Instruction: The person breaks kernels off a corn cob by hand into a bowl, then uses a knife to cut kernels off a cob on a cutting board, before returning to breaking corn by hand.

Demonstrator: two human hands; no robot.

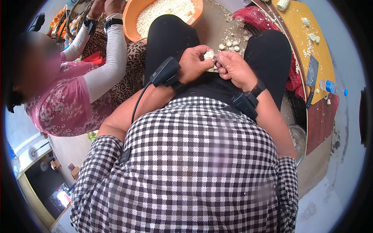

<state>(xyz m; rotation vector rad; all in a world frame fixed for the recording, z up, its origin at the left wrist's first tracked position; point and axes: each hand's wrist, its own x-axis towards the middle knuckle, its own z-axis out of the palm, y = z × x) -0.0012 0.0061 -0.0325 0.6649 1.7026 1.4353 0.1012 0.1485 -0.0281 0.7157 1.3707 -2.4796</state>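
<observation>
Over my lap, my left hand (192,64) pinches a short piece of corn cob (209,55) with pale kernels between thumb and forefinger. My right hand (237,69) is closed, with its thumb and fingertips pressed against the right side of that piece. Its other fingers are curled in, and whether loose kernels lie inside them is hidden. Beyond my hands, several cut cob pieces (229,44) and scattered kernels lie on the floor between my knees. An orange basin (130,24) full of loose pale kernels (165,13) stands ahead, past my left knee.
At my left sits another person (70,93) in a pink flowered top, arms raised forward. On the right, a yellow board (297,23) bears cob pieces and kernels. A cleaver (312,73) and a plastic bottle (329,86) lie nearby. Red mesh sacking (254,17) lies beside the board.
</observation>
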